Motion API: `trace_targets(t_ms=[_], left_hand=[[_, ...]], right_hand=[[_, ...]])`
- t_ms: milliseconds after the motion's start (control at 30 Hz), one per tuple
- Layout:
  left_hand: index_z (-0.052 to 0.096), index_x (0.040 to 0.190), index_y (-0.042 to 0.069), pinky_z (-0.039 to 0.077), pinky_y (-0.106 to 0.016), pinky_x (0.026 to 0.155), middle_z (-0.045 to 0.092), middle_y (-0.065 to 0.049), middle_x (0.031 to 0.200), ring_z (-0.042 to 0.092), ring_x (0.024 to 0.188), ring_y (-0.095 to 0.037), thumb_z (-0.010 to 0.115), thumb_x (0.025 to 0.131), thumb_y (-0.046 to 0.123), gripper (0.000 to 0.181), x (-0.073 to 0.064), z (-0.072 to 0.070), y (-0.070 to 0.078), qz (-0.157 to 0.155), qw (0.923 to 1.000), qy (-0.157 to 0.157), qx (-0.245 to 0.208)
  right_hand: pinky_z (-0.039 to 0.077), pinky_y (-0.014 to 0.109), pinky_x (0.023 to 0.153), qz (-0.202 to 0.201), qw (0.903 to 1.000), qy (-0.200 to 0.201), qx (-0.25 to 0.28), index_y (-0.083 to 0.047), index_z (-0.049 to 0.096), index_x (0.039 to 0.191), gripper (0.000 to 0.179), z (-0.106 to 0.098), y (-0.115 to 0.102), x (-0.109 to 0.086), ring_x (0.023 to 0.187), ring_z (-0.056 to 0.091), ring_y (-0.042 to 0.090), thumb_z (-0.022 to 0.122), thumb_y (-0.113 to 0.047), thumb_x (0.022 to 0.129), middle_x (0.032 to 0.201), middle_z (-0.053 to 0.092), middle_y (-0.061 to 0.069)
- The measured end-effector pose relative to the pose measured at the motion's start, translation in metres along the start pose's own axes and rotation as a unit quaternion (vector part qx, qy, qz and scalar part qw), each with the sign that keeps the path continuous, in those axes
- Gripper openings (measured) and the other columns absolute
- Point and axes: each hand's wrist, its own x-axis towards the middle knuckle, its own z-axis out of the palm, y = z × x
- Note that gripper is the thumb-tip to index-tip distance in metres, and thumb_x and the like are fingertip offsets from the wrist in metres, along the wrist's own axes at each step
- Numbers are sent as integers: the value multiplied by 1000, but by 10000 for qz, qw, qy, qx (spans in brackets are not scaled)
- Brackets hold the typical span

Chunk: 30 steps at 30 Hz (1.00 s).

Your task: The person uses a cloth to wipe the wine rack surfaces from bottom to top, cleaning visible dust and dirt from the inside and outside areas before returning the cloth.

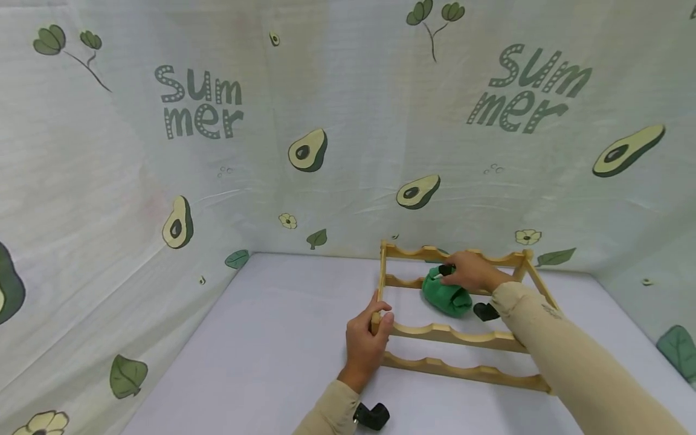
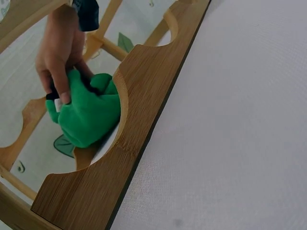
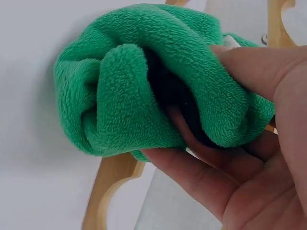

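Note:
A two-tier wooden rack (image 1: 462, 335) with scalloped rails stands on the table's right half. My left hand (image 1: 367, 338) grips its near left corner, fingers and thumb curled round the wood. Inside the frame, between front and back rails, my right hand (image 1: 472, 272) holds a bundled green terry cloth (image 1: 443, 297). In the right wrist view the thumb presses on the cloth (image 3: 124, 100) and one finger reaches into its dark fold. The left wrist view shows the bundle (image 2: 91, 117) behind a scalloped rail (image 2: 144, 91), with a small white tag by the fingertips.
A white table surface (image 1: 261, 344) extends left of the rack. Behind it hangs a pale curtain (image 1: 359, 90) with avocado and leaf prints. Small black devices (image 1: 372, 417) sit at both wrists. The right sleeve (image 1: 576, 350) passes over the rack's right end.

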Motion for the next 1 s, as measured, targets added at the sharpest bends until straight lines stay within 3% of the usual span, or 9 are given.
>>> trace_targets(t_ms=[133, 367, 500, 633, 700, 800, 867, 933, 1000], left_hand=[[71, 104, 12, 37, -12, 47, 70, -5, 73, 48, 49, 2, 68, 94, 12, 10, 0, 0, -1, -45, 9999, -85, -51], [71, 103, 13, 33, -12, 47, 74, -15, 95, 43, 54, 3, 68, 95, 17, 10, -3, -2, 0, -73, 9999, -89, 124], [70, 104, 12, 33, -12, 44, 64, 1, 66, 42, 48, 6, 67, 96, 18, 11, -4, -2, 1, -140, 9997, -134, 163], [70, 103, 11, 34, -12, 44, 65, 2, 66, 45, 49, 4, 66, 96, 19, 12, -3, -3, 1, -190, 9996, -158, 166], [71, 104, 11, 35, -12, 46, 73, -7, 81, 55, 55, -2, 66, 96, 20, 12, -3, -4, 1, -205, 9995, -162, 172], [71, 105, 11, 51, -15, 69, 73, -18, 107, 72, 87, -18, 66, 96, 19, 12, -3, -4, 0, -167, 9996, -181, 165], [70, 106, 11, 54, -23, 84, 69, -20, 117, 67, 110, -28, 66, 97, 18, 13, -4, -4, -1, -137, 9996, -209, 153], [70, 107, 11, 51, -33, 94, 68, -20, 119, 61, 120, -31, 65, 97, 17, 13, -4, -4, -1, -114, 9995, -235, 152], [70, 107, 11, 51, -33, 94, 66, -21, 122, 61, 120, -30, 65, 97, 17, 13, -5, -4, -1, -121, 9995, -252, 152]], right_hand=[[54, 46, 82, -33, 9999, -148, 5, 11, 65, 119, 48, 0, -2, 7, 99, 64, 32, 76, -26, 90, 111, 68, 20], [54, 45, 84, 181, 9981, -542, 211, 11, 62, 123, 57, -1, -9, 11, 101, 63, 27, 77, -31, 89, 116, 66, 20], [54, 43, 84, 86, 9973, -672, 287, 10, 62, 126, 59, -2, -14, 14, 100, 63, 24, 78, -32, 88, 118, 66, 18], [53, 44, 85, -60, 9974, -684, 226, 9, 63, 125, 58, -1, -18, 18, 102, 62, 26, 78, -32, 88, 118, 66, 18], [52, 46, 87, -119, 9976, -664, 179, 9, 63, 125, 57, 0, -21, 21, 105, 62, 29, 78, -31, 88, 120, 65, 19], [52, 46, 88, -108, 9975, -660, 230, 9, 63, 125, 56, 3, -26, 26, 104, 62, 29, 78, -30, 87, 119, 66, 18], [53, 43, 86, -105, 9975, -652, 266, 9, 64, 124, 55, 5, -29, 30, 100, 62, 27, 78, -29, 87, 115, 67, 16], [54, 40, 81, -169, 9975, -599, 330, 8, 66, 121, 50, 7, -33, 34, 93, 62, 22, 79, -27, 87, 108, 68, 11], [54, 38, 78, -251, 9974, -525, 414, 6, 68, 117, 45, 9, -37, 37, 88, 61, 20, 79, -25, 86, 102, 69, 8]])
